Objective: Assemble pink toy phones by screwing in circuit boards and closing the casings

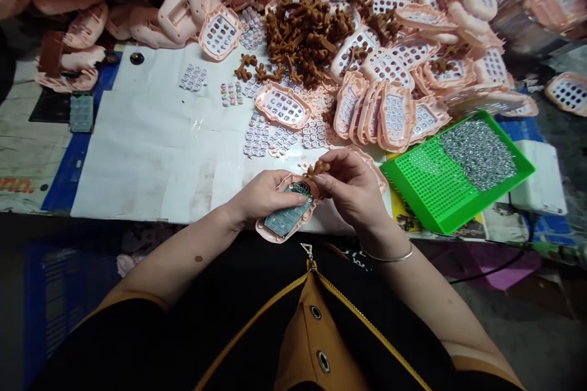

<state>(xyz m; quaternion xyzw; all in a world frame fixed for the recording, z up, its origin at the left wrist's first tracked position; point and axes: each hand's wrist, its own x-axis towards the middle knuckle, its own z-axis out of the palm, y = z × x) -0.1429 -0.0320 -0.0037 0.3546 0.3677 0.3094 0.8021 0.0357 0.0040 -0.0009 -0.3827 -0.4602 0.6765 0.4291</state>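
In my left hand (266, 197) is a pink plastic shell half, its thumb lying over the green circuit board (288, 220) seated inside. The pink shell (266, 234) is tilted at the table's front edge. Between the thumb and fingers of my right hand (351, 186) is a small brown bear-shaped piece (318, 168), at the far end of the shell. Whether the piece touches the shell is hard to make out. Just beyond my hands lie white button sheets (257, 137) and another shell with a white grid (283, 105).
A pile of brown bear-shaped pieces (307, 30) sits among heaped pink shells (403, 18) at the back. At right stands a green basket (426, 195) with many small metal screws (481, 153). White paper (137, 159) covers the table at left, near a loose circuit board (81, 112).
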